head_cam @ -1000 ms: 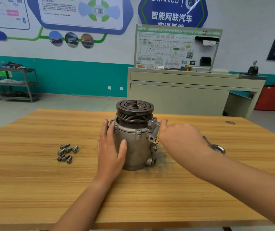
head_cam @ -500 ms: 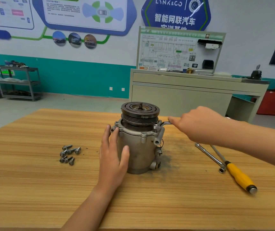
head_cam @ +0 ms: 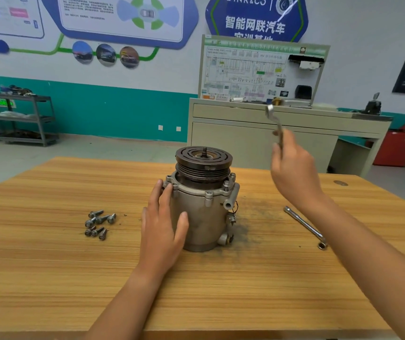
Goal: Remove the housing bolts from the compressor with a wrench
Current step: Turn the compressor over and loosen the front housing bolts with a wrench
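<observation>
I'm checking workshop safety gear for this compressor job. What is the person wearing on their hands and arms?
Nothing that shows. The left hand and right hand are bare, without gloves, and no ring, watch or bracelet is visible. No sleeve comes into view on either side.

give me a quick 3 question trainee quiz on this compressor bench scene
1. Fill in: the loose bolts lie to the person's ___ of the compressor.
2. True or false: the right hand holds the wrench against the compressor.
3. The left hand rests on: A) loose bolts B) compressor C) wrench.
Key: 1 left; 2 false; 3 B.
</observation>
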